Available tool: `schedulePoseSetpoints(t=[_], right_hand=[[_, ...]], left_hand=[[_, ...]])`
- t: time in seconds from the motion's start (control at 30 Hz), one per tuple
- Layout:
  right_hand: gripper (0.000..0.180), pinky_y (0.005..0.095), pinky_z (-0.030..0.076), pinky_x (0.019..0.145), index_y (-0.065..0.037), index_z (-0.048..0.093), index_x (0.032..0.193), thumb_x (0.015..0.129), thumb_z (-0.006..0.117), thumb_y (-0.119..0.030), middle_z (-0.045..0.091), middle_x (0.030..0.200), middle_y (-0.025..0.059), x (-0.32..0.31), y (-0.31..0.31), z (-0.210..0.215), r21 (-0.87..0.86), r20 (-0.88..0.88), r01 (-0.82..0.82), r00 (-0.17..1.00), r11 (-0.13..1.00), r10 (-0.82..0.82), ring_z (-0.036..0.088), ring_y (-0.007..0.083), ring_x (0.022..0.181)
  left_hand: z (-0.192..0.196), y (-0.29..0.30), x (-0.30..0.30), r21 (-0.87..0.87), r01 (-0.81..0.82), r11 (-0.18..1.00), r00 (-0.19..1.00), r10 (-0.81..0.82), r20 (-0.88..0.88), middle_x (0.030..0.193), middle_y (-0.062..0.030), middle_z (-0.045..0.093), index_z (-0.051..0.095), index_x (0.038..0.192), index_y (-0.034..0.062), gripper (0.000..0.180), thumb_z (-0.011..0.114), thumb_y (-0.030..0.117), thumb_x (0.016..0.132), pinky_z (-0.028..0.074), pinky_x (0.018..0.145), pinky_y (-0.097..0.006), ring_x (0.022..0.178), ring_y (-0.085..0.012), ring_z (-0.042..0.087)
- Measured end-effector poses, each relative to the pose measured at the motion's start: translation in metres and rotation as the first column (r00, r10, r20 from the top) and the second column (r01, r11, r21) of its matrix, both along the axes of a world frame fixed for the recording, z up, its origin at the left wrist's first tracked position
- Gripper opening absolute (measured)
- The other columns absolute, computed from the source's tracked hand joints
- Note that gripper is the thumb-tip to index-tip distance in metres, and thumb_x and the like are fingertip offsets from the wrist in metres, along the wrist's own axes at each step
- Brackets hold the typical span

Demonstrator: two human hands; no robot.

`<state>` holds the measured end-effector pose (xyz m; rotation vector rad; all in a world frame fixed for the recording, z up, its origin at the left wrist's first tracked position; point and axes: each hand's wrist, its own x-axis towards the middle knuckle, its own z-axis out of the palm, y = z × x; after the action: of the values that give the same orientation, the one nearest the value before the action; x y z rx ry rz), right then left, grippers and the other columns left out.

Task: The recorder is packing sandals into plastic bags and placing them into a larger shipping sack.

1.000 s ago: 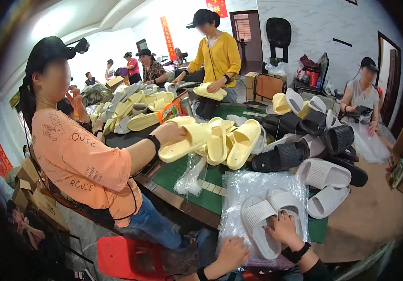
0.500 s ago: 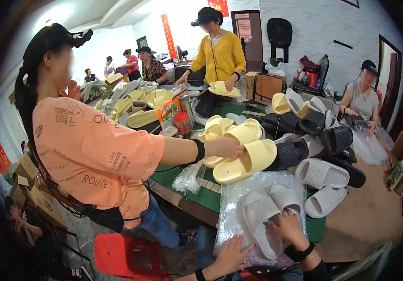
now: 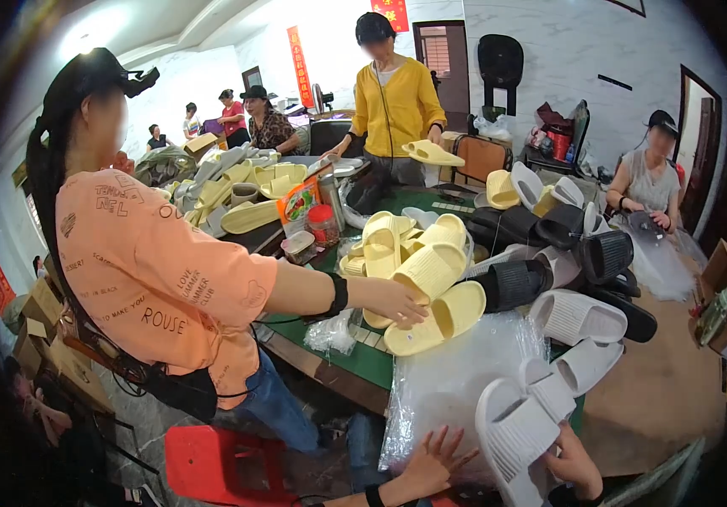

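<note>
My right hand (image 3: 573, 460) grips a pair of light grey slippers at their right side. The nearer grey slipper (image 3: 515, 431) is tilted, and the second grey slipper (image 3: 547, 387) sits behind it, partly covered. My left hand (image 3: 435, 463) is open, fingers spread, holding nothing, over the near edge of a stack of clear plastic bags (image 3: 456, 372). Just beyond the bags, a co-worker's hand (image 3: 393, 302) rests on a pale yellow slipper (image 3: 431, 272), next to another yellow slipper (image 3: 456, 308).
Black slippers (image 3: 511, 283) and more grey slippers (image 3: 579, 317) are heaped at the right. A red stool (image 3: 211, 465) stands at lower left. A red-lidded jar (image 3: 323, 224) is farther back. Across the table, a person in yellow (image 3: 397, 101) holds a yellow slipper (image 3: 432, 153).
My right hand has taken the grey slippers from the bags to the right and tilted them. My left hand has shifted slightly right. The co-worker's hand has moved nearer on the yellow slippers.
</note>
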<state>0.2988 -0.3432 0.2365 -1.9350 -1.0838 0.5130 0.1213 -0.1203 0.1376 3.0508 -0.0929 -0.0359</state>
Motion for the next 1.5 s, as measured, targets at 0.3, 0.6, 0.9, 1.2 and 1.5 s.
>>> schedulePoseSetpoints(t=[0.3,0.6,0.9,1.2,1.5], right_hand=[[0.066,0.0370,0.031,0.107,-0.002,0.046,0.136,0.086,0.069,-0.038,0.049,0.137,0.0102,-0.009,-0.045,0.000,-0.135,-0.609,-0.370,0.762,0.919,0.218,0.041,0.0193,0.126],[0.052,0.0354,0.033,0.105,0.002,0.044,0.135,0.091,0.061,-0.019,0.051,0.133,0.0114,0.019,-0.096,-0.025,0.031,-0.847,-0.536,0.433,0.843,0.307,0.044,0.0208,0.124],[0.059,0.0361,0.035,0.104,0.001,0.044,0.137,0.089,0.067,-0.026,0.051,0.134,0.0115,0.003,-0.067,-0.006,0.154,-0.874,-0.810,0.154,0.565,0.460,0.044,0.0207,0.125],[0.036,0.0398,0.037,0.101,-0.003,0.056,0.126,0.091,0.058,-0.016,0.055,0.125,0.0137,-0.005,-0.079,0.006,-0.182,-0.504,-0.597,0.739,0.781,0.447,0.050,0.0296,0.118],[0.025,0.0460,0.039,0.085,-0.007,0.066,0.069,0.059,0.075,-0.028,0.056,0.093,0.0120,-0.058,-0.042,-0.006,-0.444,0.671,-0.040,0.648,0.895,0.361,0.052,0.0332,0.100]], left_hand=[[-0.034,-0.011,0.003,-0.111,-0.003,0.994,0.948,0.038,0.316,0.151,-0.0162,0.030,0.045,0.138,0.0094,0.054,0.046,0.035,0.090,0.030,0.105,-0.060,0.135,-0.0419,0.031],[-0.017,-0.007,0.000,-0.037,0.149,0.988,0.977,-0.141,0.163,0.131,-0.0145,0.054,0.057,0.124,0.0088,0.042,0.051,0.030,0.089,0.039,0.101,-0.050,0.122,-0.0364,0.049],[-0.020,-0.012,0.029,-0.202,0.082,0.976,0.917,0.005,0.400,0.106,-0.0069,0.068,0.062,0.120,0.0113,0.034,0.057,0.024,0.089,0.050,0.085,-0.036,0.098,-0.0244,0.063],[0.032,-0.005,0.027,-0.596,0.062,0.800,0.962,0.112,0.250,0.108,-0.0158,0.066,0.063,0.116,0.0031,0.031,0.056,0.017,0.089,0.050,0.089,-0.038,0.099,-0.0293,0.063],[0.050,-0.052,0.040,-0.271,0.053,0.961,0.921,0.057,0.384,0.133,-0.0113,0.053,0.057,0.126,0.0111,0.041,0.059,0.023,0.087,0.037,0.099,-0.058,0.119,-0.0346,0.051]])
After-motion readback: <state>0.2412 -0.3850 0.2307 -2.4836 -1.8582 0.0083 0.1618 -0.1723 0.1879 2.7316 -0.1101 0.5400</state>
